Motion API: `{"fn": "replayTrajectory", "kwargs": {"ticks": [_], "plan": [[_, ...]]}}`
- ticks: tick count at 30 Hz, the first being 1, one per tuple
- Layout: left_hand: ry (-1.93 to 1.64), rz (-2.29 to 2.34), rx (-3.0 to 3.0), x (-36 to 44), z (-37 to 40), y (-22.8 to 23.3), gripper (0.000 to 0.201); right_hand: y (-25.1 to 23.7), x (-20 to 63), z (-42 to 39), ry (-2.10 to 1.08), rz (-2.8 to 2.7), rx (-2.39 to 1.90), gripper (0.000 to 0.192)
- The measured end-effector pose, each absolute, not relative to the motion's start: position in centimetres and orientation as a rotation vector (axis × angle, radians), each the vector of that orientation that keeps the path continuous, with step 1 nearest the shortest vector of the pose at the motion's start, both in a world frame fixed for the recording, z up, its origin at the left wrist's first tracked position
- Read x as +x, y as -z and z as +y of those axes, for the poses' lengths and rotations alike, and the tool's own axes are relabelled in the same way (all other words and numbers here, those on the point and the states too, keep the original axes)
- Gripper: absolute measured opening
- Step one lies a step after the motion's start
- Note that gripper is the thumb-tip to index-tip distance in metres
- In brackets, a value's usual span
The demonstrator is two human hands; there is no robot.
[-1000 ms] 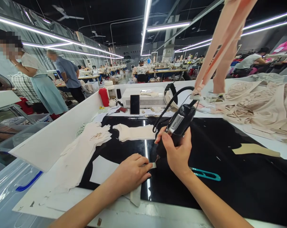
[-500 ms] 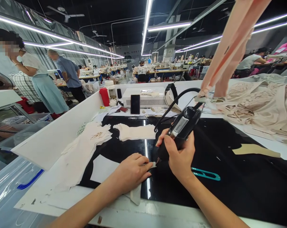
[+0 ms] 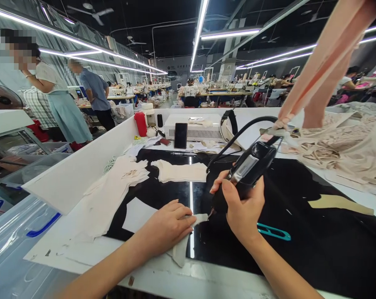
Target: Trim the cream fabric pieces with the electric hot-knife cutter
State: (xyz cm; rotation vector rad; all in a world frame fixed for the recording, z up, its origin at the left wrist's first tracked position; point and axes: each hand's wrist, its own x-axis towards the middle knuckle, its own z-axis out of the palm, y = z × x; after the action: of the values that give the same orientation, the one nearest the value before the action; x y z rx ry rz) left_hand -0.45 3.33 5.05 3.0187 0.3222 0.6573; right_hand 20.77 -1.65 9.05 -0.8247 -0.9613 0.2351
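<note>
My right hand (image 3: pixel 245 214) is wrapped round a black corded hand tool (image 3: pixel 253 160) with a silver plate on its side. Its thin tip points down beside the end of a pale fabric piece (image 3: pixel 202 218). On that piece my left hand (image 3: pixel 170 224) lies flat, fingers stretched out, pressing it to the glossy black sheet (image 3: pixel 300 253). Part of the fabric is hidden beneath the palm and shows again below it. A white flat panel (image 3: pixel 138 214) lies left of my left hand. Right of my right wrist are teal thread snips (image 3: pixel 276 232).
Cream fabric stacks lie at the left (image 3: pixel 103 199) and beyond my hands (image 3: pixel 181 171). A phone (image 3: pixel 180 136) leans against a white vented box (image 3: pixel 203 124). Beige fabric (image 3: pixel 346 153) is heaped right, below a hanging peach strip (image 3: pixel 321 70). Two people stand beyond the left wall.
My left hand has drawn back slightly to the left, baring more of the fabric's end. The tool remains in my right hand with its tip near that end. The view has shifted slightly.
</note>
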Motion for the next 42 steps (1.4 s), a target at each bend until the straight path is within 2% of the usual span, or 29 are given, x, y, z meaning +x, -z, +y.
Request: {"fn": "replayTrajectory", "kwargs": {"ticks": [18, 42], "plan": [[-0.777, 0.350, 3.019, -0.2, 3.2, -3.8, 0.009, -9.3, 21.5, -1.8, -0.236, -0.968, -0.807, 0.035], [-0.819, 0.333, 2.972, -0.3, 3.4, -3.1, 0.011, -9.1, 21.5, -1.2, -0.248, -0.960, -0.815, 0.033]]}}
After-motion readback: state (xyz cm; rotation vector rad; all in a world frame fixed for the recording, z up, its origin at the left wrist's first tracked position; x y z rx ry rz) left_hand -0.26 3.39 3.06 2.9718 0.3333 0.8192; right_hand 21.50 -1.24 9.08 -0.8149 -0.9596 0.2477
